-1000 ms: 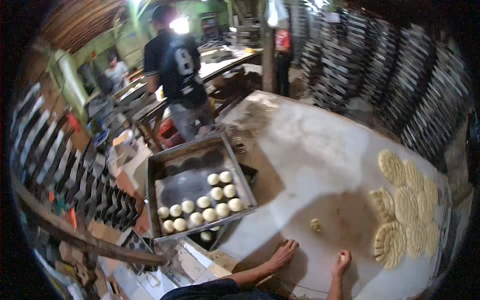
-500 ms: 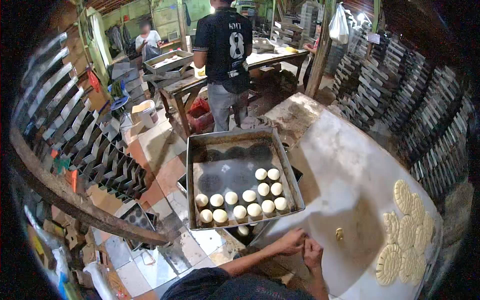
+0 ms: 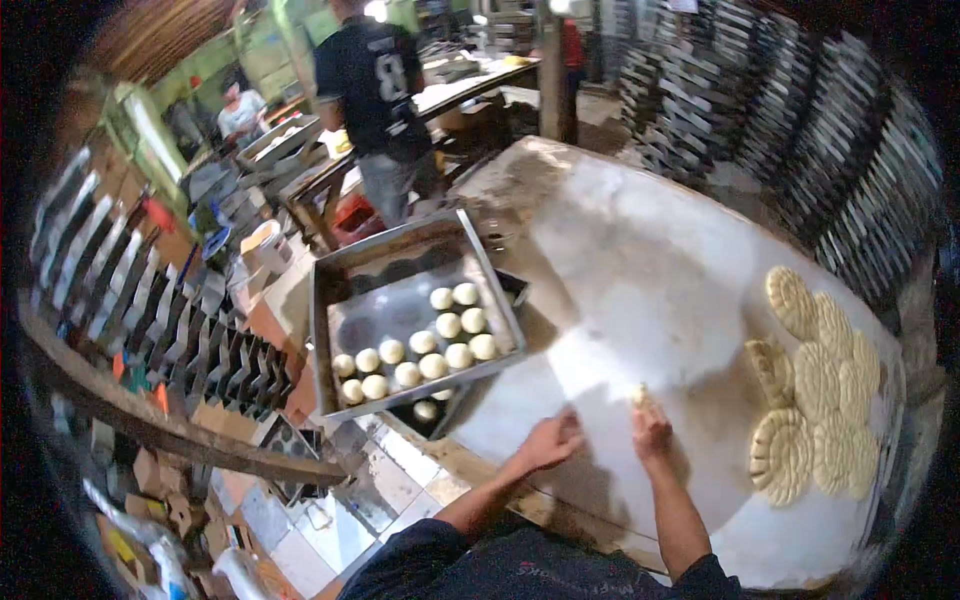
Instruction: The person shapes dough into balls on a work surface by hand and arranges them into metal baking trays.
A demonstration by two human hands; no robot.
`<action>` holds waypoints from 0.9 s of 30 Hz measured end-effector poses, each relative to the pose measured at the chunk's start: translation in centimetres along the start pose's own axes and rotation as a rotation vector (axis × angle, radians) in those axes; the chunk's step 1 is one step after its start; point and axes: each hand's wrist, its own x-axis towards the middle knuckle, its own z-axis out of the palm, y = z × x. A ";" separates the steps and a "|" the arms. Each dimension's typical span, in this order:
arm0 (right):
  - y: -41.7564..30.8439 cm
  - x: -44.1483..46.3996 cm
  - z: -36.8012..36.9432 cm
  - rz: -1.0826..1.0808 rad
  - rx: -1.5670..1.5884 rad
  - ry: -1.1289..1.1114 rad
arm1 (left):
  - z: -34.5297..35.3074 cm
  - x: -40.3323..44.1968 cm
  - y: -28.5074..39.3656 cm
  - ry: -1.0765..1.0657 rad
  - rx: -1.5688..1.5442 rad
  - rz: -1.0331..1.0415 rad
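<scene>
1. Both hands move apart: half a second ago they were close together, and now the right hand is out at the small bit of dough.
2. That bit of dough is on the big table, at the tips of the right hand's fingers. I cannot tell if the fingers pinch it or only touch it.
3. The left hand is over the near edge of the table, to the left of the right hand. It is blurry, so I cannot tell if its fingers are together or spread, or if it has something in it.
4. To the left of the hands is a square metal tray. Round white dough balls sit in rows in its near part and up its right side.
5. Under that tray is one more tray, with a ball showing in it.
6. Flat dough shapes with lines on them lie on the right side of the table, well apart from the hands. They sit close together.
7. Farther back, a person in a black shirt stands by a long table.
8. Tall piles of metal pans stand past the big table, on the right.
</scene>
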 end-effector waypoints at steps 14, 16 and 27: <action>6.4 -9.6 -11.8 0.195 0.044 0.150 | 2.1 6.4 -2.4 0.294 0.663 0.209; 4.7 -8.5 -9.8 0.224 0.071 0.224 | 5.1 7.9 -2.4 0.306 0.553 0.026; 10.6 -10.8 -10.6 0.129 -0.062 0.169 | -1.0 3.1 -5.6 0.194 0.995 0.301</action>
